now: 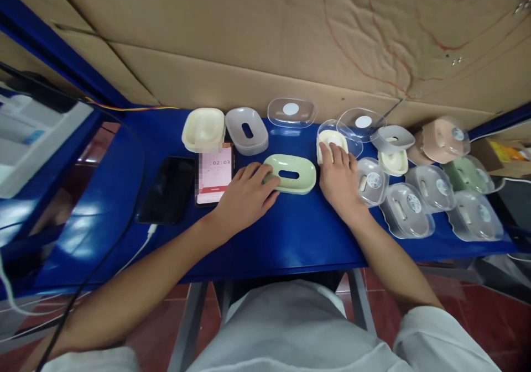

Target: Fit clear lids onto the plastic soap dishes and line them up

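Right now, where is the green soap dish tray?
Head view: the green soap dish tray lies mid-table between both hands, left hand touching its end.

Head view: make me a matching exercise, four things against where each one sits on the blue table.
Things:
1. green slotted tray
2. cream tray
3. phone showing a timer
4. grey slotted tray

Places:
A. under the right hand's fingertips
B. far edge, beside a cream box
C. at the left hand's fingertips
D. left of the left hand, next to a dark phone

Pairs: 1-C, 2-A, 3-D, 4-B
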Tool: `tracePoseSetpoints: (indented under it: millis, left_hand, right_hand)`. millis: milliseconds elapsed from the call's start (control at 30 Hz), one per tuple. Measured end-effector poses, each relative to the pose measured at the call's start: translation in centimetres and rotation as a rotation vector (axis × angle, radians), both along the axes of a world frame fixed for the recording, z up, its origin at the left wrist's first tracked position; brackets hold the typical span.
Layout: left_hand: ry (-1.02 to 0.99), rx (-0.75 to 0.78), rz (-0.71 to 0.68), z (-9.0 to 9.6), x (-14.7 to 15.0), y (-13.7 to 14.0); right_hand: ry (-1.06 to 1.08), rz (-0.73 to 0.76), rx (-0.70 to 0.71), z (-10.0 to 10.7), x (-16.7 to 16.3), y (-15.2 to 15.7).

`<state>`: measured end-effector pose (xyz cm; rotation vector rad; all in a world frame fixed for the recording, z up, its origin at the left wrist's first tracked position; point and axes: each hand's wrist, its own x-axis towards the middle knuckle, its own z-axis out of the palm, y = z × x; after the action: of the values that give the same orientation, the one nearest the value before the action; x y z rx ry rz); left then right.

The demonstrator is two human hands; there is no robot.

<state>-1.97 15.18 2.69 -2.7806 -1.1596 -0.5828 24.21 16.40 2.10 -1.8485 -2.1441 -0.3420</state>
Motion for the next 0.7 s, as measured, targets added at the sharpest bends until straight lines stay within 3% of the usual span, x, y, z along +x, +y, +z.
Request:
tracePoseSetpoints:
  millis: [200,300,500,700]
  left_hand:
    - [-0.047,-0.012,0.075,-0.2,-0.1,0.1]
    - [-0.104,-0.059,0.031,-0.1,-0.4,0.3]
    - [-0.371,-0.049,0.105,1.1,-1.4,1.4]
    - [-0.328,-0.003,0.098,0.5,-1.2,1.5]
  right_hand:
    - [0.012,0.004,0.09,0.3,0.4,-0.1]
    - [0.017,0.024,0.081,0.5,0.7,-0.2]
    - [0.1,0.194,-0.108,1.8,0.3,-1.4]
    - [0.095,0.35,-0.28,2.9,0.2,-2.0]
